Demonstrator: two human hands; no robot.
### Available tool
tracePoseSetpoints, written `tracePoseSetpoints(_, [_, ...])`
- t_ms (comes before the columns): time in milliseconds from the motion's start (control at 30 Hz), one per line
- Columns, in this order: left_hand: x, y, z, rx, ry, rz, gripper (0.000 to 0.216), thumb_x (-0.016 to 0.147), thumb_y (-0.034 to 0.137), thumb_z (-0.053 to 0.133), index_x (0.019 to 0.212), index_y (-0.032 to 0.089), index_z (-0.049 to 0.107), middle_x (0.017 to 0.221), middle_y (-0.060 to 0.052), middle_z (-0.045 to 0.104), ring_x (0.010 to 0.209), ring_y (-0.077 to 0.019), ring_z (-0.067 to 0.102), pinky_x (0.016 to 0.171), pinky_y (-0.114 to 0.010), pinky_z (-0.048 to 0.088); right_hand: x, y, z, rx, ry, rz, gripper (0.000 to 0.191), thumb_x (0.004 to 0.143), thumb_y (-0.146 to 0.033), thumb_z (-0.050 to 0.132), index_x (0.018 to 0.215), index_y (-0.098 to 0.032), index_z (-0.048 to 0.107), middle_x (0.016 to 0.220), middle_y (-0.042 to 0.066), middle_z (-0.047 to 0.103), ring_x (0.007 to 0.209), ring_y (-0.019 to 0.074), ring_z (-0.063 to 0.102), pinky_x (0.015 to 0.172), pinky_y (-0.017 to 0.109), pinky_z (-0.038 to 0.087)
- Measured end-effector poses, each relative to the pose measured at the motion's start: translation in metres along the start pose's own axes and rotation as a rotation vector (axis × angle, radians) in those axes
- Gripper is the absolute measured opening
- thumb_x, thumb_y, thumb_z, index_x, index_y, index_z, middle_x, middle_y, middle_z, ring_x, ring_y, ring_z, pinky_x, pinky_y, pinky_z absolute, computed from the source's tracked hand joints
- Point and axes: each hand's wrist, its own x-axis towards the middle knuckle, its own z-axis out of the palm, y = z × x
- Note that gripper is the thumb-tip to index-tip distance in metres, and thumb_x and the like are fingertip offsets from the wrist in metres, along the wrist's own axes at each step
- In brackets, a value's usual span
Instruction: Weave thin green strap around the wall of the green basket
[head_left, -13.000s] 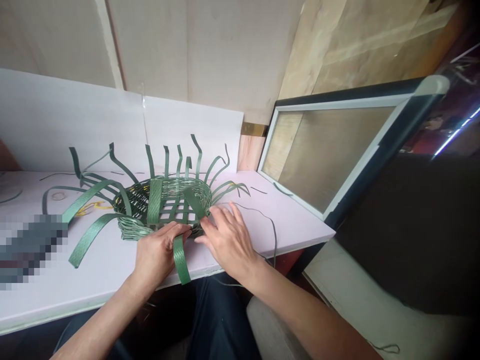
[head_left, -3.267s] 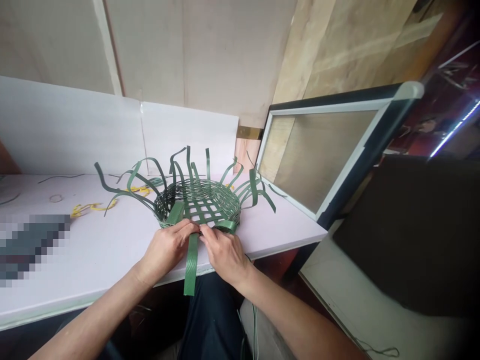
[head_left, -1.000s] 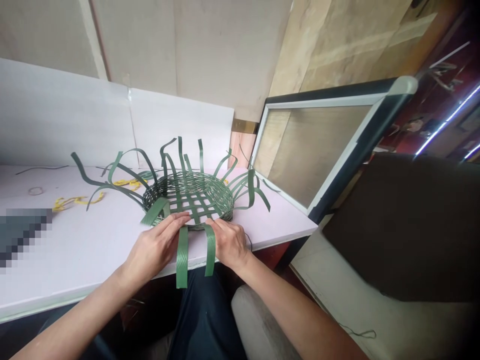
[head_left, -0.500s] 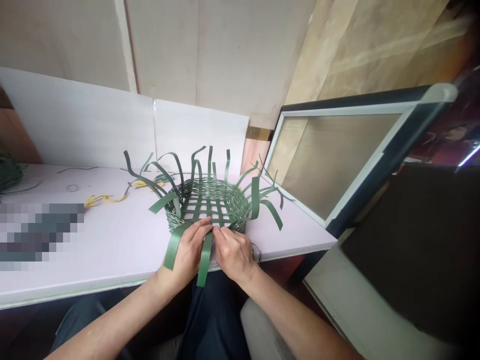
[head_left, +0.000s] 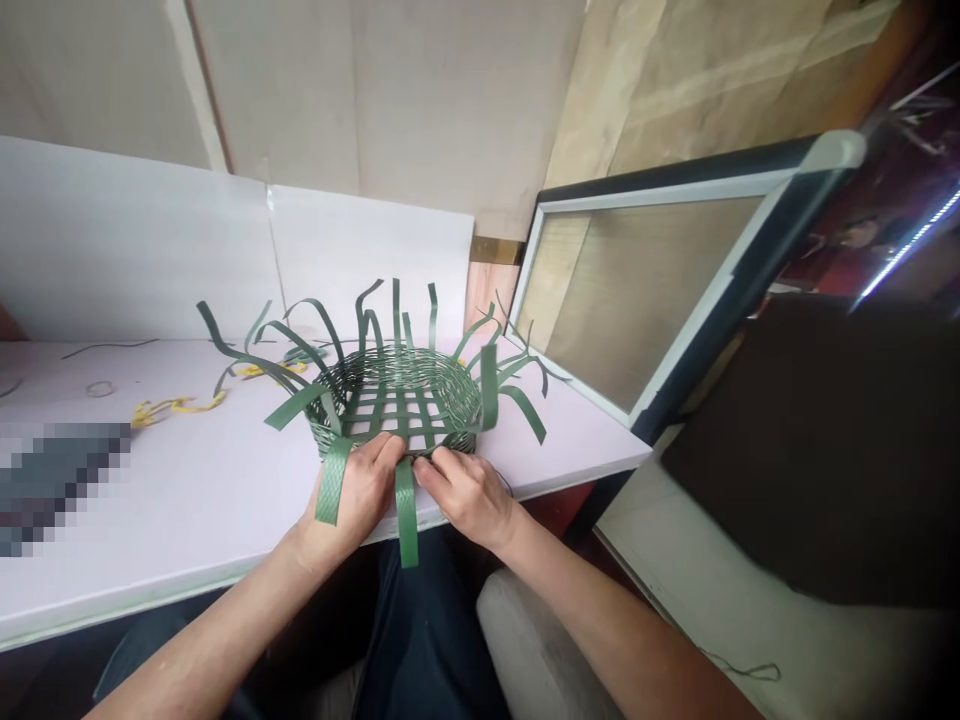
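A green woven basket [head_left: 465, 395] stands at the table's front edge, its wall of thin twined cord and its open-grid base made of flat strips. Loose ends of strap stick up and outward all round its rim. At the near rim my left hand [head_left: 364, 490] is closed on the basket's edge, with one flat strap [head_left: 332, 485] hanging over its back. Between my hands another green strap [head_left: 406, 520] hangs down. My right hand [head_left: 471, 500] pinches at the rim just right of that strap; a thin dark cord [head_left: 508, 484] curves out beside it. Its fingertips are partly hidden.
Yellow cord [head_left: 180, 405] and a small ring [head_left: 98, 389] lie left of the basket on the white table [head_left: 202, 500]. A blurred-out dark object [head_left: 60, 480] sits at the far left. A framed panel [head_left: 645, 290] leans at the right, beside white boards [head_left: 367, 240] behind the basket.
The view has shifted, so the scene sits further left. My right hand has moved slightly away from my left hand, widening the gap around the hanging strap.
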Motion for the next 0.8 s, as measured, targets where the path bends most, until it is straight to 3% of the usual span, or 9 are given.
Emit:
tracePoseSetpoints(233, [0.004, -0.005, -0.001, -0.099, 0.079, 0.166, 0.034, 0.094, 0.007, 0.033, 0.110, 0.022, 0.058, 0.095, -0.002, 0.068, 0.082, -0.0142, 0.066, 0.068, -0.023, 0.047, 0.009, 0.000, -0.022, -0.108, -0.003, 0.052, 0.022, 0.097, -0.012, 0.043, 0.084, -0.018, 0.060, 0.082, 0.003, 0.059, 0.075, 0.0174, 0.050, 0.066, 0.034, 0.034])
tracePoseSetpoints(333, [0.005, -0.007, -0.002, -0.162, 0.100, 0.193, 0.026, 0.097, 0.016, 0.038, 0.109, 0.020, 0.060, 0.094, -0.003, 0.070, 0.083, -0.0148, 0.068, 0.070, -0.023, 0.050, 0.010, 0.003, -0.022, -0.080, 0.000, 0.119, 0.024, 0.098, -0.012, 0.043, 0.079, -0.018, 0.058, 0.073, 0.001, 0.056, 0.072, 0.0168, 0.048, 0.070, 0.034, 0.033])
tracePoseSetpoints(433, [0.008, -0.002, -0.001, -0.173, 0.175, 0.179, 0.019, 0.097, 0.028, 0.048, 0.099, 0.017, 0.064, 0.086, -0.003, 0.071, 0.077, -0.0155, 0.068, 0.067, -0.023, 0.050, 0.012, 0.005, -0.019, -0.069, -0.005, 0.262, 0.027, 0.097, -0.013, 0.045, 0.073, -0.019, 0.054, 0.068, 0.000, 0.052, 0.067, 0.0162, 0.046, 0.067, 0.033, 0.031])
tracePoseSetpoints(633, [0.011, 0.007, 0.007, -0.146, 0.253, 0.050, 0.017, 0.095, 0.025, 0.052, 0.083, 0.018, 0.062, 0.073, 0.001, 0.068, 0.065, -0.0134, 0.064, 0.060, -0.023, 0.044, 0.015, -0.001, -0.033, -0.169, -0.068, 0.360, 0.022, 0.090, -0.004, 0.044, 0.076, -0.018, 0.055, 0.078, 0.006, 0.056, 0.079, 0.0229, 0.048, 0.074, 0.036, 0.033])
tracePoseSetpoints(733, [0.009, 0.007, 0.008, -0.117, 0.243, 0.023, 0.017, 0.094, 0.026, 0.053, 0.082, 0.018, 0.061, 0.071, 0.002, 0.066, 0.064, -0.0132, 0.063, 0.059, -0.023, 0.041, 0.011, -0.002, -0.047, -0.125, -0.168, 0.455, 0.022, 0.088, -0.003, 0.043, 0.078, -0.018, 0.055, 0.080, 0.007, 0.056, 0.081, 0.0235, 0.048, 0.072, 0.036, 0.033])
tracePoseSetpoints(800, [0.008, 0.007, 0.008, -0.118, 0.237, 0.031, 0.016, 0.094, 0.025, 0.053, 0.081, 0.019, 0.060, 0.070, 0.002, 0.066, 0.064, -0.0128, 0.063, 0.059, -0.023, 0.040, 0.007, -0.001, -0.058, 0.025, -0.275, 0.531, 0.019, 0.089, -0.005, 0.044, 0.077, -0.018, 0.052, 0.083, 0.006, 0.056, 0.081, 0.0220, 0.048, 0.072, 0.035, 0.035])
